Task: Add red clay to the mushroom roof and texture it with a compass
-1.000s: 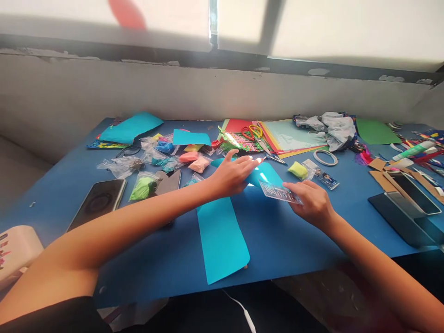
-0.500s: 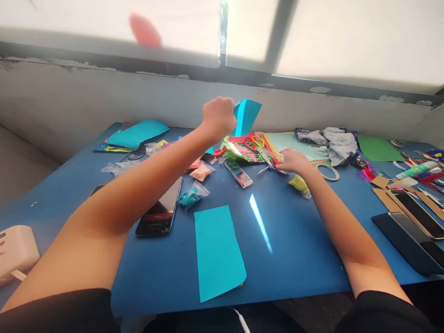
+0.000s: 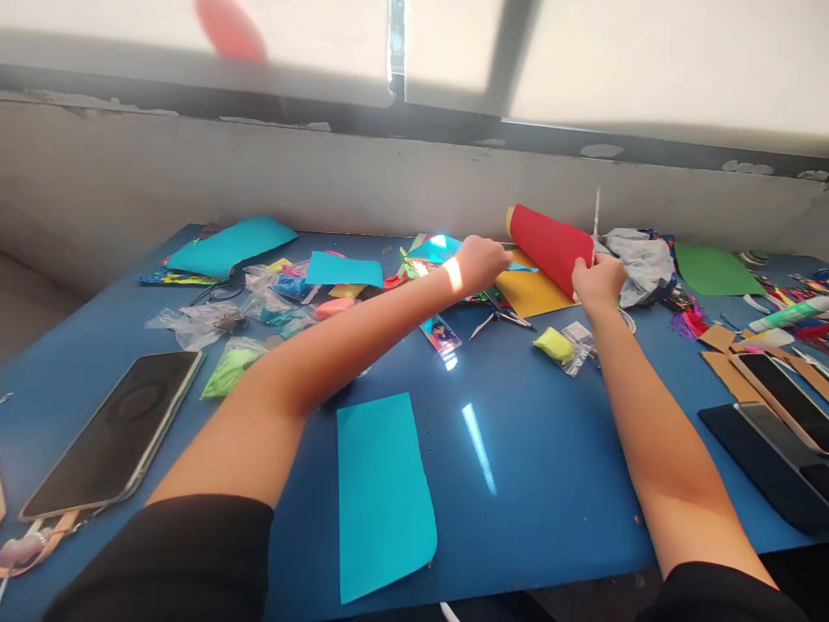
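My left hand (image 3: pixel 483 263) is closed over a pile at the back of the table, with a blue paper sheet (image 3: pixel 440 249) showing around it. Its fingertips are hidden, but they seem to grip that sheet. My right hand (image 3: pixel 599 281) pinches the edge of a red paper sheet (image 3: pixel 550 246), which is lifted and curled. A thin, pale, pointed thing (image 3: pixel 597 216) stands up from the same hand; I cannot make out its kind. Beneath the red sheet lies yellow paper (image 3: pixel 531 292). Another blue paper (image 3: pixel 385 497) lies flat at the front.
Phones lie at the left (image 3: pixel 117 432) and right (image 3: pixel 783 393). Clay packets (image 3: pixel 553 344), a compass (image 3: pixel 498 315), blue sheets (image 3: pixel 233 246) and green paper (image 3: pixel 716 268) are spread about. A crumpled grey cloth (image 3: pixel 641 259) lies beyond my right hand, before the wall.
My left hand has come down and right, bringing the raised blue sheet to the pile. My right hand has moved right and up, lifting the red sheet. The view has shifted slightly.
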Demonstrator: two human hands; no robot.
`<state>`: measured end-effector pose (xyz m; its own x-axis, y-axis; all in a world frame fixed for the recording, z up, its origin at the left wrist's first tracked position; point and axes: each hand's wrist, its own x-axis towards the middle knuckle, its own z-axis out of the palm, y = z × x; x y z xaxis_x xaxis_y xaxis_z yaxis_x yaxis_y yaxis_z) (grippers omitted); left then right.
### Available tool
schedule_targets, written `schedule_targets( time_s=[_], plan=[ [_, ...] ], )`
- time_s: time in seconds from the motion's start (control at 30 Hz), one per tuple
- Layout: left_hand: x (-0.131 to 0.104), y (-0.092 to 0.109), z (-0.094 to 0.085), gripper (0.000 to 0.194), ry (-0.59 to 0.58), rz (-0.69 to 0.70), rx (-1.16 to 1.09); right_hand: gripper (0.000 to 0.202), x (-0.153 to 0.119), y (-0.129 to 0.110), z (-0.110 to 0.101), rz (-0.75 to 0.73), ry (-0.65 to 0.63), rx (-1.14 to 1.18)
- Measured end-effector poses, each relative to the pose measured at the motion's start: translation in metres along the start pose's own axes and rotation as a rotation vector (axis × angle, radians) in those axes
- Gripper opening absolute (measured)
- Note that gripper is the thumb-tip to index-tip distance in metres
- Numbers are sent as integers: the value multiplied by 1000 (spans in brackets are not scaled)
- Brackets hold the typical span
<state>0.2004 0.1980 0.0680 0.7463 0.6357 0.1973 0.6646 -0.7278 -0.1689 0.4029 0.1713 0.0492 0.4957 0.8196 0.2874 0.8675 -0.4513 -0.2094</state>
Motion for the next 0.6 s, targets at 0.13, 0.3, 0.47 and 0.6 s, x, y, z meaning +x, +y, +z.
schedule_targets(
  time_s=[0.13, 0.3, 0.47, 0.6],
  plan=[
    [23, 30, 25, 31, -44, 109, -49, 34, 1, 2, 0, -50, -33, 55],
    [24, 26, 27, 42, -95, 200, -91, 28, -2, -1, -5, -210, -171, 132],
    [-45, -1, -15, 41, -127, 162, -75, 35, -16, -11, -25, -308, -40, 140],
    [-146, -15, -40, 36, -151, -14, -175, 62, -53, -31, -52, -541, 124, 261]
  ],
)
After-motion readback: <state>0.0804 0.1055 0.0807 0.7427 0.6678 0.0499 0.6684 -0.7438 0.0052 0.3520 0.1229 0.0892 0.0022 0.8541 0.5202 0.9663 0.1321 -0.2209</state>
